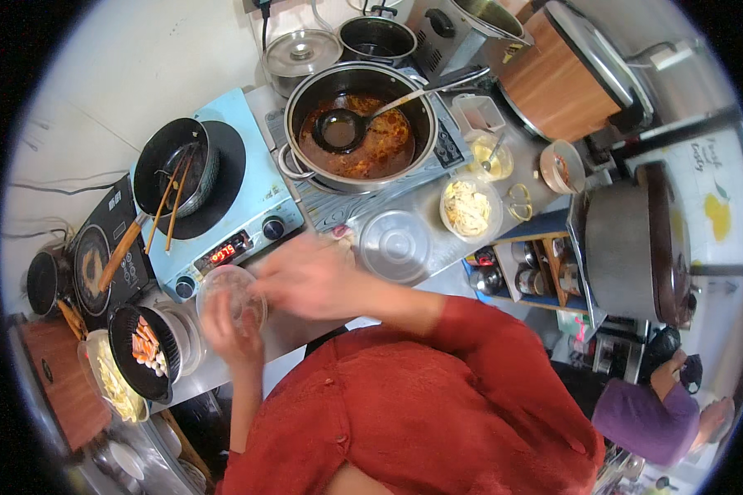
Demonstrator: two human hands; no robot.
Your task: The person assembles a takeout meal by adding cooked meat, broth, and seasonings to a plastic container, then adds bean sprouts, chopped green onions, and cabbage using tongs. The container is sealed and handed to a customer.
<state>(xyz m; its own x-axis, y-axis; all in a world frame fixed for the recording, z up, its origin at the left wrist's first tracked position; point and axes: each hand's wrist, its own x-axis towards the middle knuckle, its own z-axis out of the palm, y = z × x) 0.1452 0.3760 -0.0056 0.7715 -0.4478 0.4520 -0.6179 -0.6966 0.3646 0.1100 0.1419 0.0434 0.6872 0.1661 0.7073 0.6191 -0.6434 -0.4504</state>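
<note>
the left hand (229, 323) is closed around the near left side of a clear tub (239, 287), with the fingers on its wall. the right hand (315, 276) is at the right side of the same tub; it is blurred, so i cannot tell if it grasps the rim, pinches something, or only touches. the tub is thus between the two hands, over the near edge of the desk (285, 332). what is inside it is not clear to me.

in my judgement, the step in hand is some small work at this tub, where the left hand steadies and the right hand works. the next move calls for a firm left hold and a level tub, because thin plastic may bend or tip.

to the left of the left hand, a black pan (122, 340) carries orange and white pieces (147, 346). just to the right of the right hand lies a clear round dish (394, 245).

beyond the hands is a light blue cooker (257, 196), which bears a dark wok (158, 157) with chopsticks (173, 202) in it. farther beyond the right hand, a large pot (330, 91) holds red-brown broth (380, 153) and a ladle (339, 130).
</note>
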